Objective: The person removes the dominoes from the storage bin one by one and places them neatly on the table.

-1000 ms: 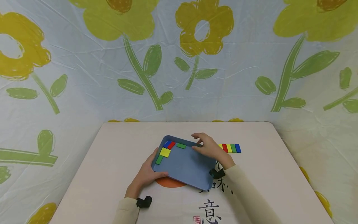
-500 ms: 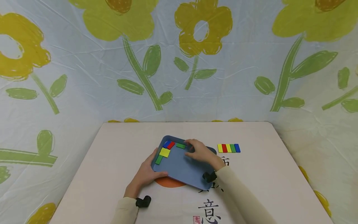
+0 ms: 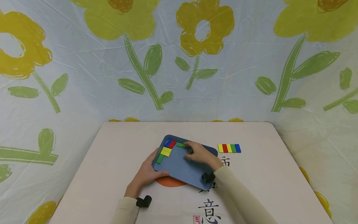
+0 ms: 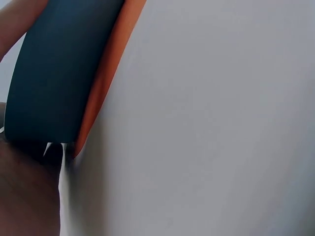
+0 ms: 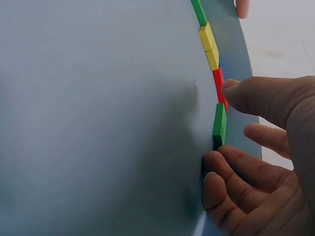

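Note:
A blue tray [image 3: 184,171] lies askew on the table. My left hand [image 3: 148,169] grips its near-left corner, thumb over the front rim and fingers along the left side. Over the tray's far side, my right hand [image 3: 199,153] has its fingertips at the end of a green block [image 3: 180,145], thumb apart from the fingers. In the right wrist view that green block [image 5: 220,123] lies between thumb and fingers, without a clear grip; what is under the fingertips is hidden. Along the tray's left end sit a blue block [image 3: 168,143], a red block [image 3: 172,144], yellow blocks [image 3: 166,151] and another green block [image 3: 160,159].
A row of yellow, red, green and blue blocks [image 3: 229,148] lies on the table right of the tray. Under the tray, the white table cover [image 3: 251,186] bears an orange disc [image 3: 170,182] and black brush characters [image 3: 209,211]. Flowered cloth [image 3: 223,99] walls the table's far side.
My right hand has moved left and lower, from the tray's far right rim to the end of the green block. The left hand keeps its grip on the tray.

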### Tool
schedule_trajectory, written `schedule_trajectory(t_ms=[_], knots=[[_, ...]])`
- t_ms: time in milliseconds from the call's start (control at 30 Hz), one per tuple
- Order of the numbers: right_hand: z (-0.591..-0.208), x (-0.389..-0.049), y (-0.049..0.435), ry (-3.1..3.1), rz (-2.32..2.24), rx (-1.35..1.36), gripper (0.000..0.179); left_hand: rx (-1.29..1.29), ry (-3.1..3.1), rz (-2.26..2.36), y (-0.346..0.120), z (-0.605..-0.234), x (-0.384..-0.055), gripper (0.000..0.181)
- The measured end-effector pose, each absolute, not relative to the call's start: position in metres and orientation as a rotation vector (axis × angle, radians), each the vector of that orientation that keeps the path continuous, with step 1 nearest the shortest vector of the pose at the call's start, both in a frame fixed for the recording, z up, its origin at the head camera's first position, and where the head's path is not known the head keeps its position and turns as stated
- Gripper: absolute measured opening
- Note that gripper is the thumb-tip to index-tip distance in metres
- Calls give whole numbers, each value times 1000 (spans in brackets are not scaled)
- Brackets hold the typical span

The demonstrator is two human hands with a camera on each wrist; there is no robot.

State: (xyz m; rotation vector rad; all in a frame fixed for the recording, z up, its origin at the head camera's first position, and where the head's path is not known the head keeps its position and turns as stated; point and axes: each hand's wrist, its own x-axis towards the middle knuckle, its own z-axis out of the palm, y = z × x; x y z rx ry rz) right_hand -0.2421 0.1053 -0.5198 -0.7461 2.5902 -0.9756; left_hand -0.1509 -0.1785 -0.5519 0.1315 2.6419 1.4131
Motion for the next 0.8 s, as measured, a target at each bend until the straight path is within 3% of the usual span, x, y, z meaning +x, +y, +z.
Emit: schedule_trajectory(t_ms=[467,800], knots=[[-522,-245,91,2614,-966,-850,55,121,2634,1418,-177,-556,-152,123],[-520,-243,84,2557,-983,-879,45,76,2605,1431,-179,-553,-153,122]])
